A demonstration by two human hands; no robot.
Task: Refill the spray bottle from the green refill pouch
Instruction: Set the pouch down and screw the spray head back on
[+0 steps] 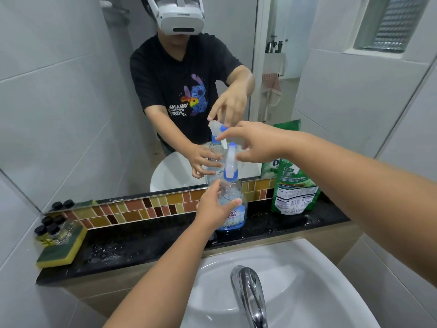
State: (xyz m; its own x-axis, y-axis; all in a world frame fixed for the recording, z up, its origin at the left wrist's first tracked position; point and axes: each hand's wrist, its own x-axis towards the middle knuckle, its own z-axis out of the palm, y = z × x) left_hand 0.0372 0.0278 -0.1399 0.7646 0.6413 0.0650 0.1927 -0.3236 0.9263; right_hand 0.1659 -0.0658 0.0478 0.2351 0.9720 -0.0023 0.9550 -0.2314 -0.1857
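Observation:
A clear spray bottle point(233, 202) with a blue label and a blue-and-white trigger head point(230, 162) stands upright on the black ledge point(146, 240). My left hand point(214, 209) wraps around the bottle's body from the left. My right hand point(257, 143) hovers at the top of the trigger head, fingers spread around it; whether they touch it is unclear. The green refill pouch point(294, 188) stands upright against the mirror, to the right of the bottle, untouched.
A white sink point(295, 275) with a chrome tap point(250, 294) lies below the ledge. A yellow-green sponge point(62, 249) and several small black-capped jars point(50, 229) sit at the ledge's left end. The mirror point(71, 114) shows a person's reflection. Water drops dot the ledge.

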